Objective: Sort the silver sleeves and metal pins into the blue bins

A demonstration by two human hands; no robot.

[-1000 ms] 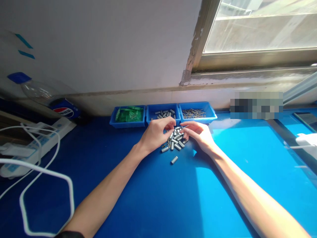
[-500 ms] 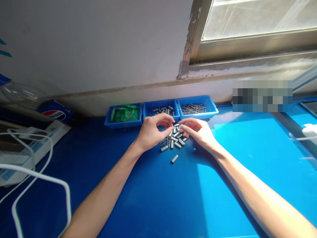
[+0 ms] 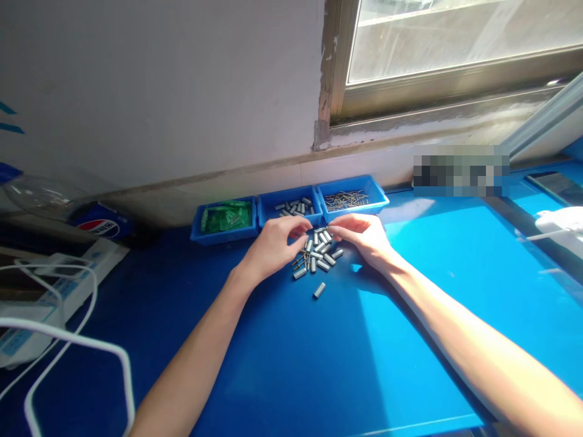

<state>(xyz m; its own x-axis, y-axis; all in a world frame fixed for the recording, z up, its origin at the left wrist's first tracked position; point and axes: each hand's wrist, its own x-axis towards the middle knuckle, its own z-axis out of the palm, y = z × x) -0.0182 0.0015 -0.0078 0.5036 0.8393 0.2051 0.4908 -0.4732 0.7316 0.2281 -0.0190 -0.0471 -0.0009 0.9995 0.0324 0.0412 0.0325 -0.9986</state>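
A heap of small grey metal sleeves (image 3: 319,250) lies on the blue table (image 3: 319,364), with one stray sleeve (image 3: 319,290) nearer me. My left hand (image 3: 273,246) rests at the heap's left edge, fingers curled in a pinch over it. My right hand (image 3: 362,237) sits at the heap's right edge, thumb and forefinger pinched at its top. What either pinch holds is too small to make out. Behind the hands stand three blue trays: one with green parts (image 3: 224,217), one with grey sleeves (image 3: 291,207), one with thin metal pins (image 3: 350,199).
A white power strip (image 3: 54,285) and white cable (image 3: 82,346) lie at the left. A plastic bottle (image 3: 68,206) lies on its side by the wall. A white object (image 3: 562,221) sits at the right edge, below the window sill.
The view has shifted, so the scene sits slightly further left. Both hands stay at the heap; their fingertips have drawn a little apart over its top.
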